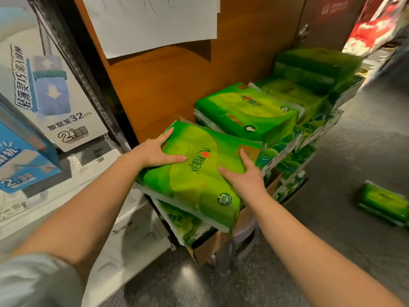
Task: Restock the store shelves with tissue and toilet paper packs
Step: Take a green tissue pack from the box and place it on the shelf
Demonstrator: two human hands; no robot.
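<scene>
Both hands lie flat and spread, left hand [157,151] and right hand [245,176], pressing the nearest green tissue pack [194,173] onto the stacked display. Behind it, more green packs [247,109] already sit in a row; one stray pack [384,203] lies unshelved on the floor, so restocking looks unfinished.

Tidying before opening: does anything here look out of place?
Yes. One green tissue pack lies alone on the dark floor, right of the display. The near pack under both hands sits askew, overhanging the stack.

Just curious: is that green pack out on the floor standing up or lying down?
Lying down. The lone green pack rests lengthwise on the dark floor, long side down, apart from the display stack. It is blurred, so which face is up is unclear.
</scene>
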